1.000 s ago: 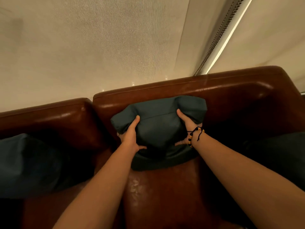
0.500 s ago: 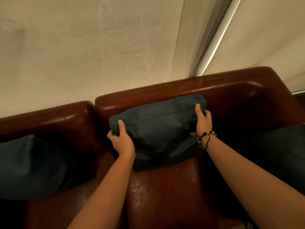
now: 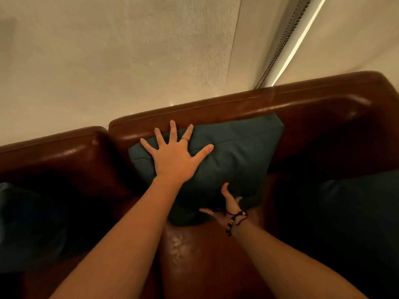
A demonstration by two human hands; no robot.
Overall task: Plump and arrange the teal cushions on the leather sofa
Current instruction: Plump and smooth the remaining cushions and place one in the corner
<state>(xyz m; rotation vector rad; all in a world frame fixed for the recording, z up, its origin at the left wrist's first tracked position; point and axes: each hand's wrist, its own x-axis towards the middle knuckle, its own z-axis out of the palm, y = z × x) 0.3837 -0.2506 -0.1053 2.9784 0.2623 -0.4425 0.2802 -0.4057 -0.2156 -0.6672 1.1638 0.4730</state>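
Note:
A teal cushion leans upright against the backrest of the brown leather sofa. My left hand lies flat on the cushion's upper left face, fingers spread wide. My right hand, with a beaded bracelet at the wrist, grips the cushion's bottom edge where it meets the seat; its fingers are partly tucked under the fabric. Another teal cushion lies in shadow at the far left of the sofa. A third teal cushion sits dark at the right.
Pale curtains hang behind the sofa, with a bead chain and a bright gap of light on the right. The worn leather seat shows scuffed pale marks just below the middle cushion.
My left hand left the cushion's left side and now presses flat on its front. My right hand dropped from the right edge to the bottom edge. The cushion stands fuller and squarer.

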